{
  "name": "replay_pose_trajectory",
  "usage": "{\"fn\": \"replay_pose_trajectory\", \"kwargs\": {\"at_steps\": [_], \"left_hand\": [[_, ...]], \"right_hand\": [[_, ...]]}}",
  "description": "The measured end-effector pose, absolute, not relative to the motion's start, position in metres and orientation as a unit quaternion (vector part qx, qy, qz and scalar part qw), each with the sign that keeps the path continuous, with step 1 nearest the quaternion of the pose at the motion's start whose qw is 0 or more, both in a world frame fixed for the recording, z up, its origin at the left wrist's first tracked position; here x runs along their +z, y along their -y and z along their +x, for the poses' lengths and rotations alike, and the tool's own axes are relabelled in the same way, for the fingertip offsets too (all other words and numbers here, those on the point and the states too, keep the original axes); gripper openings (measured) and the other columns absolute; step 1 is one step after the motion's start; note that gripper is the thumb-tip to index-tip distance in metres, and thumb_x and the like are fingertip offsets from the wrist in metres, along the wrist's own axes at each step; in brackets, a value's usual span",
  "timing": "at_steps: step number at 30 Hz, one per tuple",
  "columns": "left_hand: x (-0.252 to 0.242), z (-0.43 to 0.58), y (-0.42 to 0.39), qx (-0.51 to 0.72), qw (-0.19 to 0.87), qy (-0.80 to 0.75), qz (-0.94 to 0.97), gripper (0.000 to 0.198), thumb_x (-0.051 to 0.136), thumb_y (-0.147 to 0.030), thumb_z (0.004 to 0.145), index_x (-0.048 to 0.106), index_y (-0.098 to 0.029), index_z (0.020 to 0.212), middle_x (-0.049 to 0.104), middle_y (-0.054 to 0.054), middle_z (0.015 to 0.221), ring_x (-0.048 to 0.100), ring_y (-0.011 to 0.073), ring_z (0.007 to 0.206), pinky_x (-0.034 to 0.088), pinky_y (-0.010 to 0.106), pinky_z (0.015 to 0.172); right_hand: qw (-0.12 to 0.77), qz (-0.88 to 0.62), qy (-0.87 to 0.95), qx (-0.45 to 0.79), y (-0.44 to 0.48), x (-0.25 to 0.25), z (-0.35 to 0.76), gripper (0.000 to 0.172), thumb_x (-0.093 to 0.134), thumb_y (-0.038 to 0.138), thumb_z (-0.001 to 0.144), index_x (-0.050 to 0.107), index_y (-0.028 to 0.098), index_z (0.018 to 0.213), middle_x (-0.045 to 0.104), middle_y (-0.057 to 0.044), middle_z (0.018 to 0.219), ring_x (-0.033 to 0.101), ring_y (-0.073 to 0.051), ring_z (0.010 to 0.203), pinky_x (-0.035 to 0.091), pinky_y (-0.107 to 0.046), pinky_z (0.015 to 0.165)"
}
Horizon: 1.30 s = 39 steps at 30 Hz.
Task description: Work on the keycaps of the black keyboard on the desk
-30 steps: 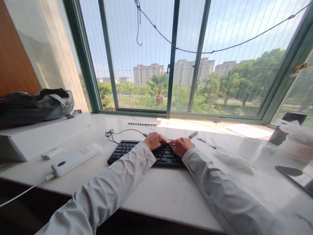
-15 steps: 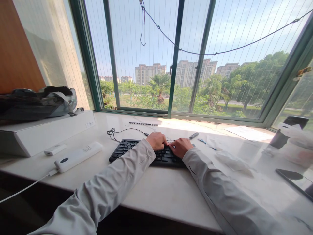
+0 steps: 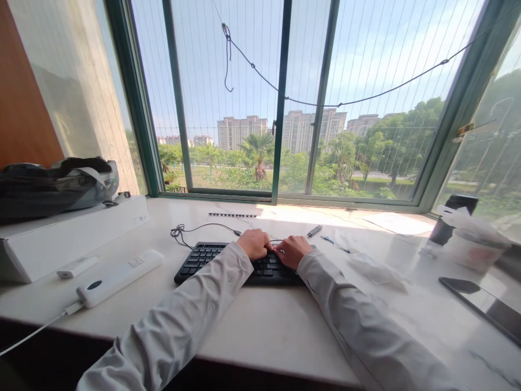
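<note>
A black keyboard (image 3: 194, 267) lies on the pale marbled counter. Above its middle, my left hand (image 3: 255, 244) is closed, with thumb and index finger pressed together. My right hand (image 3: 292, 252) is closed as well, its fingertips meeting those of the left. Whatever is between the fingers is too small and covered to make out. A thin black cable (image 3: 207, 224) with a coiled part runs along the back of the keyboard to a small connector (image 3: 237, 233) by my left hand. A short dark line of cable shows behind the gap between the hands.
To the left are a white power bank (image 3: 122, 277) with a cable, a small white device (image 3: 78, 267) and a white box (image 3: 81, 231) bearing a dark bag. Right of the keyboard lie a grey utility knife (image 3: 315, 231), a blue tool (image 3: 334, 244), plastic wrap (image 3: 378, 270) and a phone (image 3: 484, 304).
The view has shifted, so the whole scene sits slightly lower and further left. Both hands stay together over the keyboard, with their fingertips still meeting.
</note>
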State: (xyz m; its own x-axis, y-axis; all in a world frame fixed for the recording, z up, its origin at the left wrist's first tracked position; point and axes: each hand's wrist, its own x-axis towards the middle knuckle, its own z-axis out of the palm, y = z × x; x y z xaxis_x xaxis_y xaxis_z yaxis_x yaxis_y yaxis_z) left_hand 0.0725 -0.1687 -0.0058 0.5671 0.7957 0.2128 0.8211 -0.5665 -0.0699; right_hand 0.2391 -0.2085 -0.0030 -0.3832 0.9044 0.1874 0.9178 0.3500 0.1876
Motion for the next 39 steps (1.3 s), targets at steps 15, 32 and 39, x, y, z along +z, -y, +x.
{"fn": "replay_pose_trajectory", "kwargs": {"at_steps": [15,32,39], "left_hand": [[-0.005,0.06,0.158,-0.113,0.166,0.543,-0.815,0.036,0.046,-0.023,0.078,0.075,-0.033,0.097,0.073,0.004,0.095,0.065,0.0239,0.091,0.049,0.034,0.081],[0.001,0.037,0.034,-0.045,0.119,0.613,-0.78,0.043,0.037,-0.03,0.089,0.06,-0.03,0.125,0.063,0.005,0.124,0.056,0.022,0.111,0.043,0.03,0.089],[-0.003,0.064,-0.022,-0.013,0.138,0.603,-0.786,0.041,0.047,-0.028,0.086,0.058,-0.025,0.126,0.064,0.012,0.119,0.058,0.0248,0.107,0.042,0.03,0.086]], "right_hand": [[0.067,-0.536,0.832,-0.128,0.205,-0.008,0.246,0.041,0.034,0.045,0.093,0.07,0.032,0.106,0.071,-0.011,0.098,0.066,-0.025,0.088,0.045,-0.035,0.072],[0.109,-0.555,0.819,-0.091,0.203,-0.008,0.251,0.037,0.042,0.038,0.089,0.073,0.021,0.098,0.07,-0.015,0.099,0.066,-0.027,0.092,0.048,-0.036,0.073],[0.117,-0.537,0.832,-0.075,0.2,-0.008,0.254,0.035,0.044,0.044,0.088,0.073,0.028,0.1,0.071,-0.011,0.099,0.066,-0.027,0.092,0.048,-0.036,0.073]]}}
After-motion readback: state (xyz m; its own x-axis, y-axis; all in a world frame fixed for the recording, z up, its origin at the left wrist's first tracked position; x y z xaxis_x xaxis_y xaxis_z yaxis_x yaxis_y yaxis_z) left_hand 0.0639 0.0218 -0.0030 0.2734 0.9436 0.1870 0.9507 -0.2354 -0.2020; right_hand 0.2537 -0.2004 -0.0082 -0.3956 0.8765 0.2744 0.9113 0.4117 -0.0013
